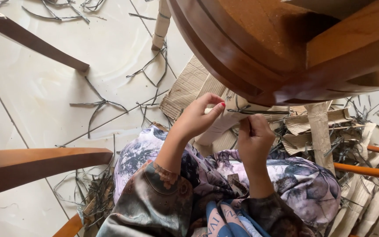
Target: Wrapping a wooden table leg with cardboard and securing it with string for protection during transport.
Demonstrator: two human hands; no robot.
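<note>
step: unwrapping chair leg | left hand (pixel 197 117) pinches paper wrap (pixel 224 118) on leg, under seat (pixel 242 48) | right hand (pixel 254 138) closed on grey strap (pixel 259 112) | next likely needs: strap pulled free, wrap held steady

Pale glossy tiled floor (pixel 44 87), strewn with thin dark strips (pixel 99 105); brown wooden chair legs (pixel 36 44) at left, round varnished wooden furniture (pixel 251 48) overhead.

The table (pixel 242 48) was glossy varnished wood; the wrapping (pixel 224 120) on its leg was rough corrugated cardboard; the floor (pixel 44 87) was smooth, shiny tile.
</note>
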